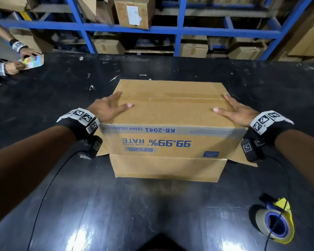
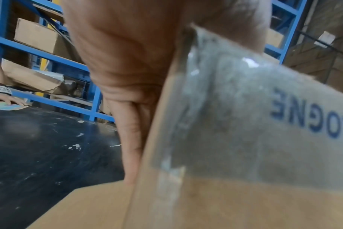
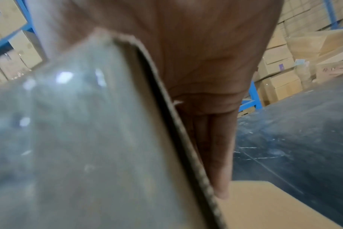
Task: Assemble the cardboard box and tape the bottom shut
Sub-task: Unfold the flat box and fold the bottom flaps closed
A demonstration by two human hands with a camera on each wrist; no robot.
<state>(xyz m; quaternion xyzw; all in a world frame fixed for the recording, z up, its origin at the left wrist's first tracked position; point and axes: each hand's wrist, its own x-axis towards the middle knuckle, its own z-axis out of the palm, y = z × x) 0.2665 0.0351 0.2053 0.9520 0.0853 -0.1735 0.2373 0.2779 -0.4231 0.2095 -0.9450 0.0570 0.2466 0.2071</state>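
Cardboard box (image 1: 169, 124) stands upside down in the middle of the black surface (image 1: 43, 98), its printing inverted and its bottom flaps folded shut on top, with a strip of brown tape (image 1: 170, 99) running along the centre seam. Its lower flaps splay out onto the surface on both sides.

Far left, another person's hands (image 1: 28, 53) hold a small colourful packet (image 1: 34, 61) at the edge of the surface.

Next comes the left hand (image 1: 109, 107): it lies flat on the box's left end, fingers straight and pressed down the side wall, thumb stretched across the top panel. The left wrist view shows those fingers (image 2: 131, 139) lying straight along the cardboard.

Across the box, the right hand (image 1: 234, 110) mirrors it, open and flat, thumb on top, fingers (image 3: 215, 155) extended down the right wall.

At the near right corner lies a tape dispenser (image 1: 275, 221), yellow and blue, well apart from the box.

The box looks empty, so likely light and easy to turn, but the corrugated walls will flex if squeezed hard. Pressing palms against opposite ends, as here, seems the soundest hold; the loose flaps below would bend rather than carry anything. The taping looks largely done.
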